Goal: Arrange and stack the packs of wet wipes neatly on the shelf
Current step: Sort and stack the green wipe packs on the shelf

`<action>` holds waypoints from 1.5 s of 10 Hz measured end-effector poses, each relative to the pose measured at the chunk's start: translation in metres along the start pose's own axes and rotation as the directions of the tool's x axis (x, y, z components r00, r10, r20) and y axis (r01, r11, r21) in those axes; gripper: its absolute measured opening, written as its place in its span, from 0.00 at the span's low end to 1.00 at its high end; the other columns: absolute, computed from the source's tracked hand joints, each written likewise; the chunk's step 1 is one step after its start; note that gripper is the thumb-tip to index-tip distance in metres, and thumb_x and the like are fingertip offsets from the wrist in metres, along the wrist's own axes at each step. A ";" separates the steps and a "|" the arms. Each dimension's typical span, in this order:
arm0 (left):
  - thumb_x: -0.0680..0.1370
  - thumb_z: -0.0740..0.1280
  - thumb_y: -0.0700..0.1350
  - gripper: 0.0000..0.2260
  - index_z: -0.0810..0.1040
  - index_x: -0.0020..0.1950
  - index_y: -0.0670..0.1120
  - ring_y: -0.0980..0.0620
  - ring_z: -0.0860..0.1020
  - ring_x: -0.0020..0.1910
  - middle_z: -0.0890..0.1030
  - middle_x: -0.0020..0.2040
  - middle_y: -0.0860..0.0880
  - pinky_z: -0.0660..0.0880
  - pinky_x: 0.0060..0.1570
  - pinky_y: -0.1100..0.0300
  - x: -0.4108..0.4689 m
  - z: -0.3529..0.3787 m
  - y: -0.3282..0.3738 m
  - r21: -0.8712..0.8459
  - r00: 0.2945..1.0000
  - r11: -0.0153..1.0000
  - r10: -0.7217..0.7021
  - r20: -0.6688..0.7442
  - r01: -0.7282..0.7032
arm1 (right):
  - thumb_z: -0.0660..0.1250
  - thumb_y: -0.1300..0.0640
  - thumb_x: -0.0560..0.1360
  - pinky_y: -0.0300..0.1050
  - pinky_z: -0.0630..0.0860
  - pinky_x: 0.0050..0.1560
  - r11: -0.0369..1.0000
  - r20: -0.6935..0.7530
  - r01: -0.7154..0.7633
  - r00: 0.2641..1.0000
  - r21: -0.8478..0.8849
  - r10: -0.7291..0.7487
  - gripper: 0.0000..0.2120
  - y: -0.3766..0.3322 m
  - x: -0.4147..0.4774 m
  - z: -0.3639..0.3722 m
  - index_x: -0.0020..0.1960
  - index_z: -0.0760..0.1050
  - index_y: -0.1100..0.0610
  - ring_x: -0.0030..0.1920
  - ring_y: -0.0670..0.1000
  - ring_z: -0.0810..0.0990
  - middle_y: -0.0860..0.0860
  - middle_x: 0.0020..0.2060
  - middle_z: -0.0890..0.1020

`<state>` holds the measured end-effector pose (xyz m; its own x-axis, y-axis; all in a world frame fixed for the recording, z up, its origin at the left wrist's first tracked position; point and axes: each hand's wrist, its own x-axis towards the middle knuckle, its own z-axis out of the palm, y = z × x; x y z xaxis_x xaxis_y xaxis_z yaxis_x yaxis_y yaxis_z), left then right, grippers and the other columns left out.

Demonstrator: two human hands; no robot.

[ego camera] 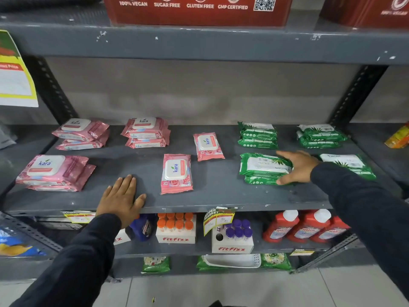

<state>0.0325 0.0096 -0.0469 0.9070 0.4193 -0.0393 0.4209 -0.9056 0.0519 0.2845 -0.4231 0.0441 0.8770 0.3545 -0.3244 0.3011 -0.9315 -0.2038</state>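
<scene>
Head view looks down on a grey metal shelf (221, 196) with wet-wipe packs spread across it. At far left, pink packs sit in three stacks of two: one at the front (55, 172), one behind it (83, 134), and a third further right at the back (147, 132). The left hand (121, 197) lies flat and open, palm down on the bare front edge of the shelf, holding nothing. Just right of it a single pink pack (176, 173) lies lengthwise, and another single pink pack (208, 146) sits behind and to its right — both apart from the stacks. Further right come the green packs: a back stack (257, 135), then a front stack (263, 168) whose right end the right hand (297, 167) cups, fingers spread over the top and thumb at the lower front corner. Beyond the hand lie another back stack (321, 136) and a single green pack (348, 165) at the front.
</scene>
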 end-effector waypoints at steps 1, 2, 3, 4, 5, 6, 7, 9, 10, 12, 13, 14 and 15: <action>0.76 0.43 0.62 0.33 0.48 0.77 0.46 0.49 0.46 0.76 0.48 0.78 0.49 0.46 0.74 0.51 0.000 0.000 0.000 0.005 1.000 1.000 -0.004 -0.001 0.004 | 0.75 0.37 0.61 0.58 0.57 0.74 0.994 -0.041 0.067 0.997 -0.090 -0.071 0.51 -0.010 0.000 -0.009 0.77 0.53 0.44 0.77 0.57 0.54 0.50 0.77 0.60; 0.72 0.41 0.63 0.36 0.49 0.76 0.46 0.49 0.47 0.76 0.49 0.78 0.49 0.46 0.74 0.51 0.001 0.000 0.000 0.008 1.000 1.000 -0.005 -0.001 0.005 | 0.73 0.37 0.64 0.58 0.60 0.73 0.971 -0.021 0.114 0.992 -0.209 -0.121 0.47 -0.033 0.000 -0.024 0.77 0.56 0.46 0.75 0.58 0.56 0.51 0.76 0.61; 0.73 0.41 0.63 0.36 0.49 0.76 0.46 0.48 0.47 0.76 0.49 0.78 0.49 0.47 0.74 0.50 0.001 0.000 0.000 0.014 1.000 1.000 -0.004 0.001 0.004 | 0.72 0.37 0.64 0.58 0.65 0.70 0.933 0.011 0.099 0.995 -0.346 -0.102 0.43 -0.051 0.001 -0.028 0.75 0.61 0.47 0.73 0.58 0.61 0.51 0.73 0.67; 0.75 0.42 0.63 0.34 0.48 0.76 0.45 0.48 0.48 0.76 0.49 0.78 0.48 0.47 0.74 0.49 0.000 0.000 -0.001 0.018 1.000 1.000 0.005 0.006 -0.005 | 0.71 0.40 0.64 0.57 0.71 0.63 0.890 0.078 0.050 0.997 -0.452 -0.017 0.37 -0.075 0.005 -0.031 0.70 0.67 0.50 0.68 0.58 0.68 0.52 0.67 0.73; 0.75 0.41 0.62 0.34 0.48 0.76 0.45 0.48 0.48 0.76 0.49 0.78 0.48 0.47 0.74 0.49 0.000 -0.001 0.000 0.020 1.000 1.000 0.003 0.010 -0.003 | 0.72 0.43 0.65 0.58 0.72 0.62 0.861 0.142 0.054 0.990 -0.506 0.021 0.35 -0.085 0.010 -0.030 0.69 0.69 0.52 0.66 0.58 0.70 0.52 0.65 0.74; 0.78 0.45 0.60 0.31 0.48 0.76 0.45 0.48 0.47 0.76 0.49 0.78 0.48 0.47 0.74 0.49 -0.001 -0.002 0.002 0.018 1.000 1.000 0.003 0.008 -0.003 | 0.72 0.51 0.68 0.62 0.65 0.68 0.789 0.164 0.096 0.987 -0.607 0.006 0.33 -0.089 0.011 -0.027 0.71 0.66 0.48 0.70 0.59 0.65 0.53 0.69 0.70; 0.79 0.46 0.60 0.31 0.47 0.76 0.45 0.48 0.47 0.77 0.48 0.78 0.48 0.47 0.74 0.50 -0.001 -0.003 0.003 0.016 1.000 1.000 0.003 0.007 -0.003 | 0.70 0.59 0.70 0.62 0.59 0.70 0.800 0.135 0.137 0.988 -0.584 -0.072 0.35 -0.084 0.007 -0.027 0.72 0.63 0.40 0.72 0.61 0.59 0.52 0.71 0.65; 0.78 0.46 0.60 0.31 0.47 0.77 0.46 0.48 0.47 0.77 0.49 0.78 0.48 0.47 0.74 0.50 0.000 0.000 0.000 0.013 1.000 1.000 0.000 0.004 0.000 | 0.62 0.71 0.70 0.53 0.72 0.59 0.867 0.083 0.242 0.970 -0.436 -0.229 0.42 -0.060 0.001 -0.024 0.74 0.57 0.37 0.66 0.57 0.65 0.52 0.68 0.65; 0.78 0.46 0.61 0.31 0.48 0.76 0.46 0.48 0.47 0.77 0.49 0.78 0.48 0.47 0.74 0.50 0.000 0.001 0.000 0.014 1.000 1.000 0.003 -0.005 -0.003 | 0.66 0.61 0.73 0.49 0.73 0.61 0.997 -0.137 0.041 0.990 0.067 -0.031 0.34 -0.060 0.002 -0.033 0.76 0.59 0.49 0.66 0.59 0.71 0.56 0.71 0.67; 0.78 0.46 0.61 0.31 0.47 0.76 0.46 0.48 0.46 0.77 0.48 0.78 0.49 0.46 0.74 0.50 0.000 0.001 -0.001 -0.006 1.000 1.000 -0.008 0.007 0.008 | 0.72 0.28 0.57 0.55 0.67 0.67 0.703 -0.091 -0.411 0.825 0.580 0.557 0.57 -0.087 -0.019 0.015 0.75 0.57 0.57 0.70 0.62 0.65 0.59 0.71 0.63; 0.78 0.46 0.61 0.31 0.46 0.76 0.47 0.49 0.46 0.77 0.47 0.78 0.49 0.46 0.74 0.50 0.000 0.001 0.000 -0.005 1.000 1.000 -0.009 0.013 0.009 | 0.72 0.25 0.51 0.58 0.65 0.68 0.669 -0.069 -0.472 0.787 0.574 0.613 0.64 -0.098 -0.024 0.044 0.74 0.54 0.58 0.69 0.61 0.62 0.59 0.68 0.62; 0.78 0.46 0.61 0.31 0.46 0.76 0.46 0.49 0.45 0.77 0.47 0.78 0.49 0.45 0.74 0.50 -0.001 0.000 0.002 0.004 1.000 1.000 -0.015 0.015 0.015 | 0.72 0.26 0.48 0.61 0.63 0.66 0.662 -0.109 -0.470 0.763 0.584 0.637 0.63 -0.102 -0.023 0.060 0.71 0.55 0.58 0.67 0.61 0.62 0.58 0.65 0.62; 0.78 0.45 0.61 0.31 0.46 0.76 0.46 0.49 0.45 0.77 0.46 0.78 0.49 0.45 0.74 0.50 -0.001 -0.001 0.002 0.002 1.000 1.000 -0.017 0.014 0.017 | 0.72 0.27 0.50 0.60 0.63 0.65 0.687 -0.128 -0.455 0.775 0.567 0.619 0.59 -0.100 -0.025 0.062 0.71 0.57 0.57 0.67 0.61 0.62 0.57 0.65 0.63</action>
<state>0.0324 0.0073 -0.0457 0.8995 0.4337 -0.0540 0.4362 -0.8985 0.0497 0.2091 -0.3342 0.0156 0.9139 -0.3119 -0.2597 -0.4044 -0.7550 -0.5162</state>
